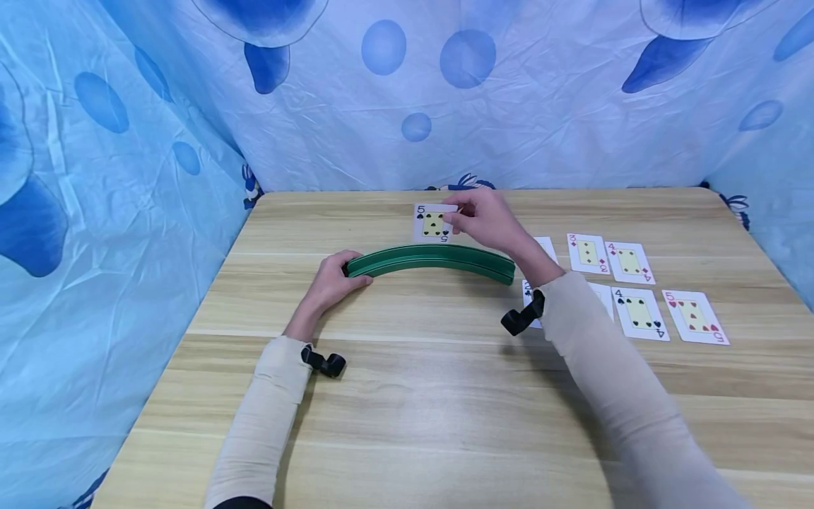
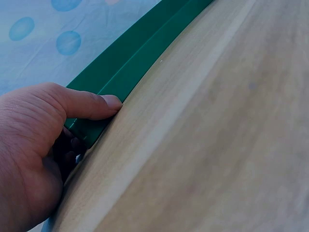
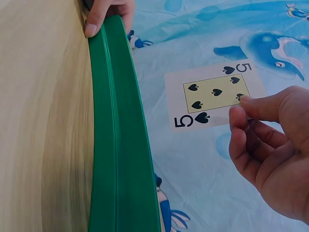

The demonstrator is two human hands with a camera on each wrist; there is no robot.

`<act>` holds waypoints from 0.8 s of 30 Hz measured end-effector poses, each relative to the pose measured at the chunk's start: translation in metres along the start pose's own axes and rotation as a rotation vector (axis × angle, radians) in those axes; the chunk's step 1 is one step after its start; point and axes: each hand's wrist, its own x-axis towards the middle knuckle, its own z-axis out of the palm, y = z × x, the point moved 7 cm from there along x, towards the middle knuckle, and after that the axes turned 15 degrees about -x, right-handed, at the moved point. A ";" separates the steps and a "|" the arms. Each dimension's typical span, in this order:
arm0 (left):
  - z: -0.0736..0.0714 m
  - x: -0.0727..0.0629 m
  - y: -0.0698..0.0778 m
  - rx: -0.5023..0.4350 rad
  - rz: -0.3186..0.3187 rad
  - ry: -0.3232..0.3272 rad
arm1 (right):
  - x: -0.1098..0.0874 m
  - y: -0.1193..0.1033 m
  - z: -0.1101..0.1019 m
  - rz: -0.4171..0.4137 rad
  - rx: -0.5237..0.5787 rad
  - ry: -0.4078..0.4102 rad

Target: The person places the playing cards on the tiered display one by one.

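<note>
- Near the green rack (image 1: 439, 257), the right hand (image 1: 488, 219) pinches the five of spades (image 1: 431, 225).
- The left hand (image 1: 331, 283) curls round the rack's left end.
- It's best to hold the rack still and the card straight.

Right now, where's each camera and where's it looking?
Head: worn on the head, looking forward and down at the table; sleeves, left grip and right grip show.
Left wrist: worn there, looking along the curved green strip; left grip shows.
Right wrist: worn there, looking at the five of spades; both grips show.
Head and right wrist share that card.
</note>
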 end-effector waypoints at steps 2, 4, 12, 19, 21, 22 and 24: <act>0.000 0.000 0.001 0.000 0.003 0.003 | 0.003 -0.005 0.004 -0.009 -0.002 -0.012; -0.001 0.000 0.001 0.003 0.008 0.007 | 0.007 -0.010 0.008 -0.021 0.001 -0.020; 0.000 0.001 0.001 0.010 0.004 0.006 | 0.019 -0.026 0.022 -0.065 0.006 -0.054; 0.000 0.003 -0.002 0.000 -0.009 0.004 | 0.029 -0.036 0.036 -0.094 -0.012 -0.080; 0.000 0.004 -0.002 -0.011 -0.013 0.004 | 0.032 -0.041 0.041 -0.104 -0.012 -0.093; 0.000 0.004 -0.003 -0.015 -0.015 0.003 | 0.033 -0.043 0.043 -0.106 -0.010 -0.102; 0.000 0.004 -0.002 -0.026 -0.019 0.002 | 0.036 -0.046 0.048 -0.106 -0.001 -0.121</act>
